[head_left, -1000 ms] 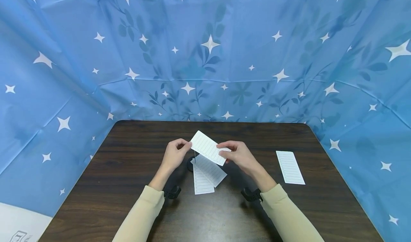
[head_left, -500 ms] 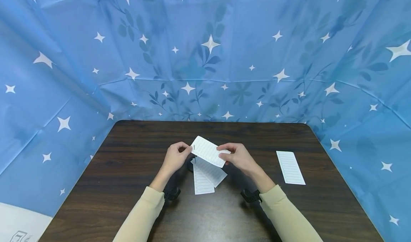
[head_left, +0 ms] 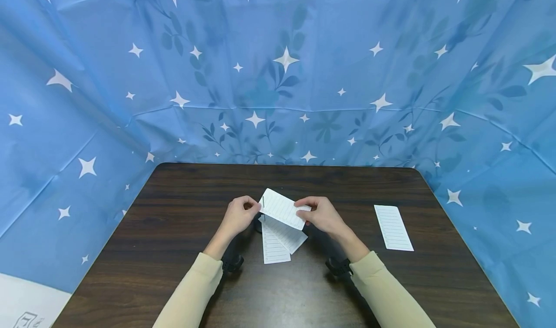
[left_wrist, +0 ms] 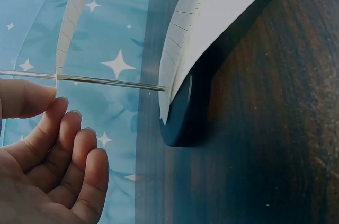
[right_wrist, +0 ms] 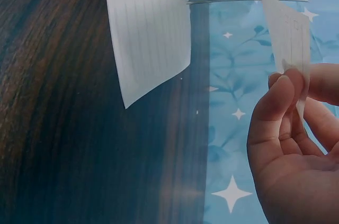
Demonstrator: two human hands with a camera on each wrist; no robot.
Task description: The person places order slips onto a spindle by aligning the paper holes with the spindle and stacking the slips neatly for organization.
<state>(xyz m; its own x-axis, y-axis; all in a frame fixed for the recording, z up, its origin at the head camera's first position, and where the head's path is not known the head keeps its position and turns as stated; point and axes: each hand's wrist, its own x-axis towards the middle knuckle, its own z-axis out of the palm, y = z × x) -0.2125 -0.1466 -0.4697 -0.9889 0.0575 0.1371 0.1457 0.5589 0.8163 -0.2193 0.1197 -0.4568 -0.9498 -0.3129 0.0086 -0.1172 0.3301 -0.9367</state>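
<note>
A lined paper slip (head_left: 282, 209) spans both hands, pierced near its left end by the thin metal rod of a bill spike (left_wrist: 116, 82). My left hand (head_left: 238, 219) pinches the slip's left corner between thumb and index finger, beside the rod. At the opposite end, my right hand (head_left: 323, 217) pinches it between thumb and fingers. Further down the rod, two more lined slips (head_left: 275, 250) lie fanned out close over the round black base (left_wrist: 183, 128). In the left wrist view the held slip is partway along the rod, apart from those below.
Another lined slip (head_left: 393, 227) lies flat on the dark wooden table (head_left: 182, 270), to the right of my right hand. Behind the table hangs a blue curtain (head_left: 278, 91) with white stars. A white surface (head_left: 30, 301) shows at the lower left.
Both hands have moved slightly down with the slip. The rod's tip, hidden under the slip a second ago, now shows through its left end.
</note>
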